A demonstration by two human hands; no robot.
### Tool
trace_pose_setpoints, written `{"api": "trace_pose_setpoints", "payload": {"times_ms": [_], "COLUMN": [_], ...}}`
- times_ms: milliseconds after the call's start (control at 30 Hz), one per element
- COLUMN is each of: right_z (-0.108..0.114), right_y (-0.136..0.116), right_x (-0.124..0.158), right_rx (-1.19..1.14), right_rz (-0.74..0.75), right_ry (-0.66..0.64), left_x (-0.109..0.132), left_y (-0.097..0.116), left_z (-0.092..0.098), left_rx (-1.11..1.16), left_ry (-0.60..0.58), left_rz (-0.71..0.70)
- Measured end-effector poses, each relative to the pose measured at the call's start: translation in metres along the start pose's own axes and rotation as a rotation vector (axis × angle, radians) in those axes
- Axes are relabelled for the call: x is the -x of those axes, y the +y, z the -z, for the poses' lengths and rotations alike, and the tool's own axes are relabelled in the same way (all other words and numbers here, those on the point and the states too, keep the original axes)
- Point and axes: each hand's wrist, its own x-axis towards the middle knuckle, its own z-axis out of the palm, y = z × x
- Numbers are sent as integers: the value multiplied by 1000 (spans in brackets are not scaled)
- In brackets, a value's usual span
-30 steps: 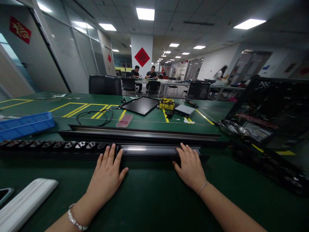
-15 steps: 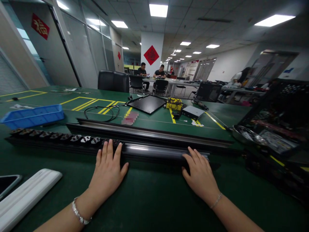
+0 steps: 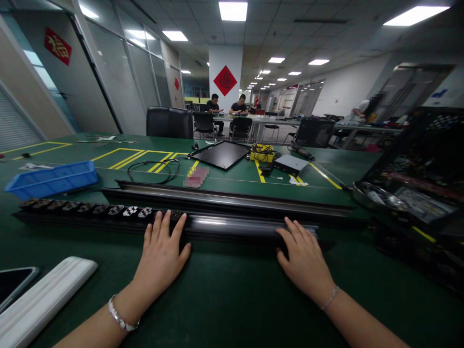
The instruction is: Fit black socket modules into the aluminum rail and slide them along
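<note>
The left hand (image 3: 162, 253) and right hand (image 3: 306, 258), both spread, rest on the module-lined black rail (image 3: 224, 236), seemingly steadying its smooth cover (image 3: 234, 224); pressing further likely calls for even force.

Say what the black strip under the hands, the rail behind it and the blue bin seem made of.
Black strip: glossy plastic or metal; its bright streak fits either. Rail: probably dark-coated metal; straight edges, satin gray sheen. Blue bin: likely moulded plastic; evenly coloured walls.
</note>
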Motion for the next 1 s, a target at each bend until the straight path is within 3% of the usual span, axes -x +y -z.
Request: {"api": "trace_pose_setpoints", "payload": {"times_ms": [1000], "right_z": [1], "right_y": [0], "right_x": [-1], "right_rx": [14], "right_rz": [-1], "right_ry": [-14], "left_x": [-4], "left_y": [-3], "left_z": [2], "left_rx": [85], "left_ry": [-3], "left_rz": [-12]}}
